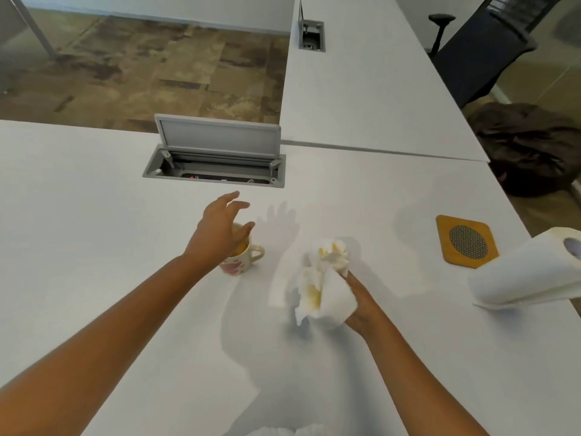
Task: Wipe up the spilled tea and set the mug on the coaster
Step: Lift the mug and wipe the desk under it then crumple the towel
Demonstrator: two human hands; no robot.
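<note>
While the right hand (361, 305) grips a wad of paper towel (323, 278) blotched yellow w/ tea, the wiping step looks about finished: no wet patch shows on the desk (94, 215) betw. the hands, though glare could hide a film. Left hand (220, 228): fingers spread and relaxed, hovering over the mug (242, 259), grasping nothing; contact w/ rim can't be told. Mug: upright, heart pattern, tea inside, handle pointing toward the right hand. Coaster (467, 240): wooden, mesh centre, well beyond the right hand on its outer side, far from the left. Towel roll (528, 275): lying just outboard of coaster. Step in hand, by judgement: mug pickup. Next move calls for a level carry across the right hand, since liquid could slop.
</note>
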